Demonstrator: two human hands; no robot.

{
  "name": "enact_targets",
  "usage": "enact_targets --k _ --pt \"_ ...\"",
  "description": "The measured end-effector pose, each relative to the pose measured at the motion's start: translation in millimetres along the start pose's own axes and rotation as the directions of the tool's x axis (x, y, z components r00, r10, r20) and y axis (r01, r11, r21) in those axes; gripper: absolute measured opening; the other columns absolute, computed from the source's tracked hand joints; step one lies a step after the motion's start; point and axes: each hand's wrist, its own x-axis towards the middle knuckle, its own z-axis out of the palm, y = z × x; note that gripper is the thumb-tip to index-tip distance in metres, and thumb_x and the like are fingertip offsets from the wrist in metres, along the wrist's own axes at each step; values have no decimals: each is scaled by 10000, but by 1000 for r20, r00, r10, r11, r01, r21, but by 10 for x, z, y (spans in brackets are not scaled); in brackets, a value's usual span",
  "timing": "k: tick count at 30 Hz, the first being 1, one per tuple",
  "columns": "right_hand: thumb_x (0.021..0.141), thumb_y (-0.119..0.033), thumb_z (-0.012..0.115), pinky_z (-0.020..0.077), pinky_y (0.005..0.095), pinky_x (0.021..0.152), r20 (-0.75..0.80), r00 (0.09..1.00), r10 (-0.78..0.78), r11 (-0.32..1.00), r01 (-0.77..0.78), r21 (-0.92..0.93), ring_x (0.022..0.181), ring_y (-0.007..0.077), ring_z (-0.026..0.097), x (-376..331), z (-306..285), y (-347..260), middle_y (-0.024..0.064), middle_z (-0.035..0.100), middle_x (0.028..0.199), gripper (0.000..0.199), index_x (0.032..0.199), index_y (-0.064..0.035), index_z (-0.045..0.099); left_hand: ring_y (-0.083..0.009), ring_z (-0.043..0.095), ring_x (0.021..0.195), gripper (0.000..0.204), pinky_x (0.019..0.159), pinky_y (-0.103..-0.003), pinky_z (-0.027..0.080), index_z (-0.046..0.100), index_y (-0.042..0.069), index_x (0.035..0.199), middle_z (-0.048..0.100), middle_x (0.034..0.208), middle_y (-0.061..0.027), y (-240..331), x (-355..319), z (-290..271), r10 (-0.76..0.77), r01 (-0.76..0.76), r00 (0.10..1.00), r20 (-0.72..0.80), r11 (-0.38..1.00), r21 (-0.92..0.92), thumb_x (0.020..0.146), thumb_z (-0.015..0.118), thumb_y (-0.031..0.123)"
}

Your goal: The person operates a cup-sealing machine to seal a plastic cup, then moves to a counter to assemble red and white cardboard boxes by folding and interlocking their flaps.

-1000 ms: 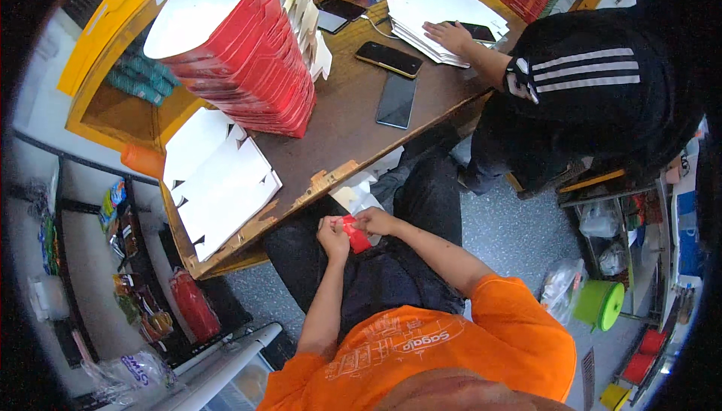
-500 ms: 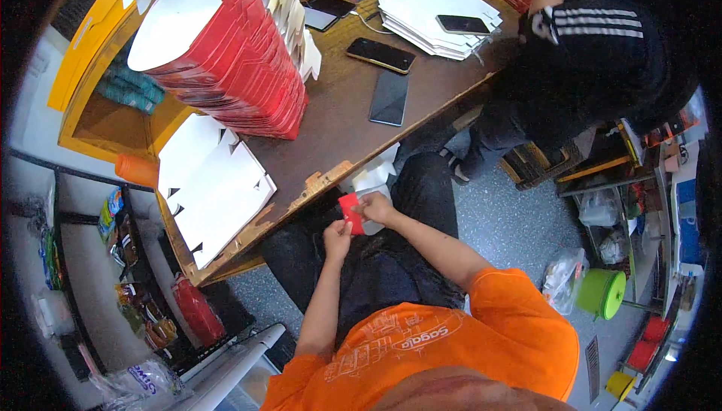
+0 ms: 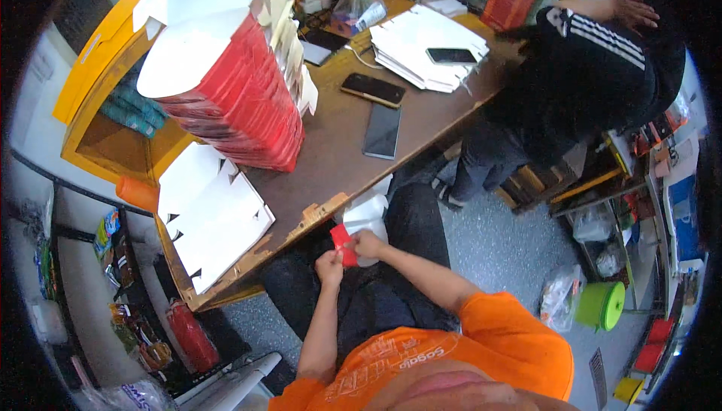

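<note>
Over my lap, just below the table edge, both hands hold a piece of card that is red on one side and white on the other. My left hand pinches the lower left edge of its red part. The fingers of my right hand are closed on the right side of the same red part. White flaps of the card spread out beyond my hands toward the table. On the table, a tall stack of red-and-white cards leans at the left, nested together.
White flat cards lie at the table's left corner. Phones rest mid-table, and one more sits on a white card pile. A person in black is at the right. A green bucket stands on the floor.
The view has tilted, so the table sits lower in the picture. My hands keep their hold, with the red part turned slightly. The other person has leaned, with a hand now near the head.
</note>
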Motion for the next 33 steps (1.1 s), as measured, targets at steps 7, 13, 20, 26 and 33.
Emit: enact_targets --k 7,13,20,26,33 --pt "812 -272 713 538 507 649 -52 978 -200 952 181 -248 712 416 698 -26 48 -95 265 682 767 292 748 13 723 -220 669 1058 493 934 -332 515 536 31 1425 684 1205 -166 423 -88 66 85 -78 996 21 969 -234 1003 672 245" --pt "846 -230 665 548 481 676 77 973 -216 970 223 -95 710 410 700 -110 174 -97 254 700 789 246 805 8 710 -217 640 1107 507 972 -333 493 548 19 1411 650 1268 -161 691 -179 46 84 -82 996 11 990 -112 991 689 267" --pt "847 -226 639 537 466 635 40 981 -188 982 189 -25 651 357 700 -180 82 -204 237 689 728 252 795 8 717 -137 629 934 420 819 -277 509 600 30 1337 683 1097 -75 400 -70 -20 124 -113 989 82 986 -119 994 691 256" --pt "835 -217 673 537 444 598 -38 950 -310 936 298 -187 603 347 692 -162 206 -113 221 677 677 243 748 6 717 -175 611 973 401 871 -301 498 619 30 1281 659 1155 -94 587 -131 -90 42 -33 994 100 996 -87 965 724 254" --pt "917 -255 698 556 385 819 -218 950 -224 963 250 99 869 277 730 -186 -140 -311 143 765 973 219 1005 -67 769 -194 642 945 462 756 -360 554 578 53 1334 655 1147 -84 613 -157 -294 -267 245 964 -1 886 -393 976 702 316"
